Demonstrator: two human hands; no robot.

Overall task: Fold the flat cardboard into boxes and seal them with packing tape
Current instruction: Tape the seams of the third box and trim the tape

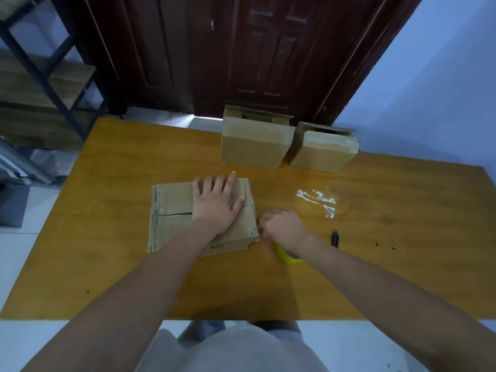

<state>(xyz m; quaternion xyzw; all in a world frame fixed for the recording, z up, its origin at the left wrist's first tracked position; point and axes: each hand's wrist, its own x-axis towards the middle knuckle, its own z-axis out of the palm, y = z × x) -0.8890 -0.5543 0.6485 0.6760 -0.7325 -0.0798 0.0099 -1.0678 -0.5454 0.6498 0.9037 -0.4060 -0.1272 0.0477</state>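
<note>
Box lies on the tabletop, left hand flat and released across its flap seam. Right hand grasps the yellow tape roll at the box's right end — advise firm flap pressure and a taut, centred strip along the seam.

Head view: looked forward and down from above the person's own forearms.
Facing: across the wooden table toward the dark door.
Nearness: close to the table's near edge.
</note>
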